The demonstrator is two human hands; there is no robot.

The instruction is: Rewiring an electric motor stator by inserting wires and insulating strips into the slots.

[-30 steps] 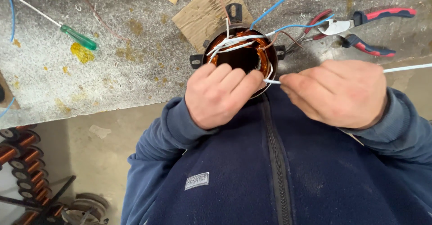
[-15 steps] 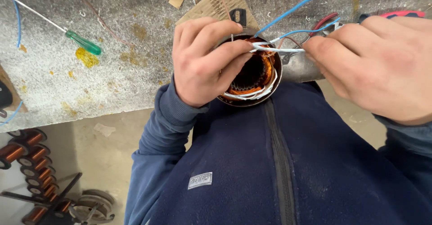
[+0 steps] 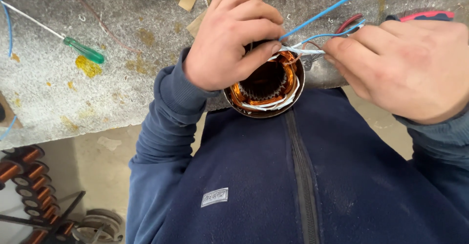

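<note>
Presently, stator (image 3: pixel 266 85): at bench (image 3: pixel 73 78) edge, against the chest; bore faced up
Left hand (image 3: pixel 227 41): clamped on stator's far-left rim, thumb closed over the leads
Right hand (image 3: pixel 405 68): pinched shut on white sleeve (image 3: pixel 305 51), just right of stator
Sleeve axis: left-right across the rim
Hidden: right fingertips; pliers (image 3: pixel 422 15) mostly covered

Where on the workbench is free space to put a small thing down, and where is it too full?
Free: the grey benchtop below the green screwdriver, left of the left hand. Crowded: around the stator, where blue wires, red-handled pliers and the right hand meet.
</note>
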